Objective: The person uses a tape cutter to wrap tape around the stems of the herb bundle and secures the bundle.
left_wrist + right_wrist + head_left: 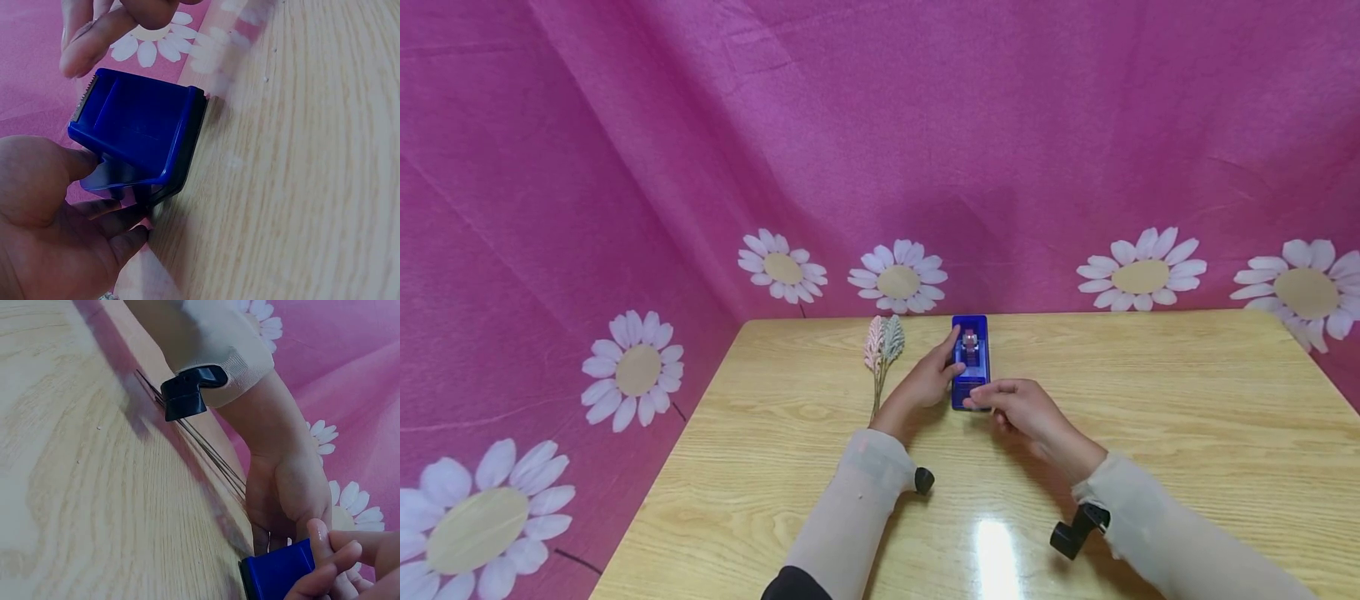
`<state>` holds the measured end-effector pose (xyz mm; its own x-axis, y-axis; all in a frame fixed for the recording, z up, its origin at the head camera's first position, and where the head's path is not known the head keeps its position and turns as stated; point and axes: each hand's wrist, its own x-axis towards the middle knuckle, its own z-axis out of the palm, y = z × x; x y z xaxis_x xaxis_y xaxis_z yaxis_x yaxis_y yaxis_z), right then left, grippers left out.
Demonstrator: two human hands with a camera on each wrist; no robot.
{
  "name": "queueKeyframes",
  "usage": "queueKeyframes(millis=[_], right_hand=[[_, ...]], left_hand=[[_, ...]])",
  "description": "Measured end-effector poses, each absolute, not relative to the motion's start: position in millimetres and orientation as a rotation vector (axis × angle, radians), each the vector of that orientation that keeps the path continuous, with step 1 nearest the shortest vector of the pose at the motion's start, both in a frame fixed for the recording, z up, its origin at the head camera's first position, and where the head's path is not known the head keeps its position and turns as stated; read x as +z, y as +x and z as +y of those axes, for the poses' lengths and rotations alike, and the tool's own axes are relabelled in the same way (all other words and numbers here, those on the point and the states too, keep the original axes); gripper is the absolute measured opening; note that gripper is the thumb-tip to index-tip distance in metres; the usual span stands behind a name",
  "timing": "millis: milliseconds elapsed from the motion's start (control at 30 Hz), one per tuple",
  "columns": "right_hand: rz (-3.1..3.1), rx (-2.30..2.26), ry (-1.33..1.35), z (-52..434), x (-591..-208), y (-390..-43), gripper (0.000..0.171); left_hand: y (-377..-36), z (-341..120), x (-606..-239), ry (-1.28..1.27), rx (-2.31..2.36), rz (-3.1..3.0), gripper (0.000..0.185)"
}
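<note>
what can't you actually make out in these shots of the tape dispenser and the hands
- Tape roll in the blue tape dispenser: head view too small to tell how much tape is left; left wrist view shows only the side wall.
- Right hand fingertips: whether they pinch a tape end is too small in the head view and cut off in the right wrist view.
- Leaf sprig: only thin stems show in the right wrist view, behind the left hand.

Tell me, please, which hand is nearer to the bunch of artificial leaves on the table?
The left hand: it grips the blue tape dispenser right beside the leaves. The right hand sits beyond the dispenser's near end.
</note>
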<state>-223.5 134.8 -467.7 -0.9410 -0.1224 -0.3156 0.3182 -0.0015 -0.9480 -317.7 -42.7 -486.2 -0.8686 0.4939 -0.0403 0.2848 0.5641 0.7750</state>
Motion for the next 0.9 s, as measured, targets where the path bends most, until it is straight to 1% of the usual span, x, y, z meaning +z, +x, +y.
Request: queueKeyframes(millis=[133, 400, 767, 900], right_hand=[[1.962, -2.029, 0.21, 135, -466, -221, 0.019], [2.007, -1.982, 0.157, 132, -464, -214, 0.03], [1.994, -2.008, 0.115, 132, -466, -207, 0.028], [1.974, -2.011, 0.117, 131, -467, -205, 0.024]], left_hand=[[-318, -43, -486, 0.646, 1.191, 2.547, 0.066], [-318, -42, -486, 0.656, 1.196, 2.55, 0.066], [-318, -42, -487, 0.639, 1.178, 2.552, 0.066], [-318, -42, -486, 0.64, 1.18, 2.555, 0.066]])
